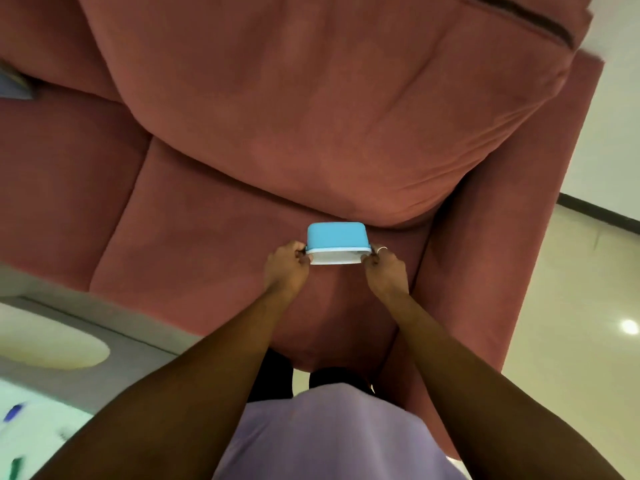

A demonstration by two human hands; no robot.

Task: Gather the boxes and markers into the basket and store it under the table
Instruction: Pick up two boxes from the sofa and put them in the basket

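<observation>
Both hands grip a blue lidded box (336, 242) over the pink sofa's seat cushion (207, 237): the left hand (286, 263) clenches its left end, the right hand (384, 266) its right end, fingers (300, 252) curled on the rim.

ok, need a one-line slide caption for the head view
Both hands, left hand and right hand, grip a blue box by its ends over a red sofa.

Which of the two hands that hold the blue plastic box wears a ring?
The right hand, gripping the right end of the blue plastic box, wears a thin ring on one finger. The left hand, at the opposite end, shows none.
</observation>
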